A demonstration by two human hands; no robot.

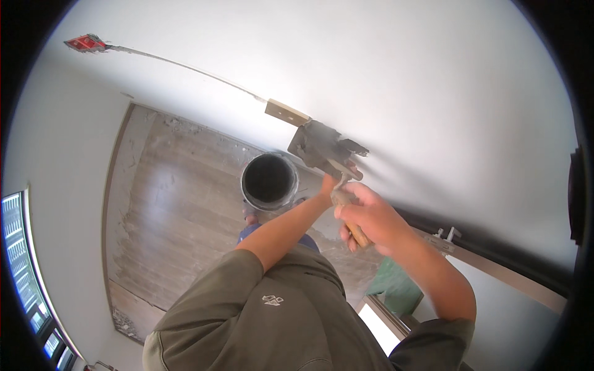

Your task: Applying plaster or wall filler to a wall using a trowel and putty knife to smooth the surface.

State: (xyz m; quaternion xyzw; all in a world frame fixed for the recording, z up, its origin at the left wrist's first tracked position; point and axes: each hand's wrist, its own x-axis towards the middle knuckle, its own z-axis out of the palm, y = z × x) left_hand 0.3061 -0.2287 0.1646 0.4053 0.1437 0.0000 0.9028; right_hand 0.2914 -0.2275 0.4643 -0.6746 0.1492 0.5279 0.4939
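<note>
An olive shirt [291,303] lies nearest. Beyond it, the right hand's [376,217] fingers wrap a trowel [358,234] by its wooden handle, beside a mortar-smeared board [299,142]. The left hand [328,183] is at that board, fingers mostly hidden; I cannot tell their grip. Farther off stands a round bucket [269,178].

To the right of the bucket [293,190], the right hand [370,216] curls closed, its forearm [436,269] slanting inward from a bent elbow [465,304]. The left forearm [288,227] stretches past the bucket's near right side; the left hand [329,182], closer to the bucket, is partly hidden, its grip unclear.
</note>
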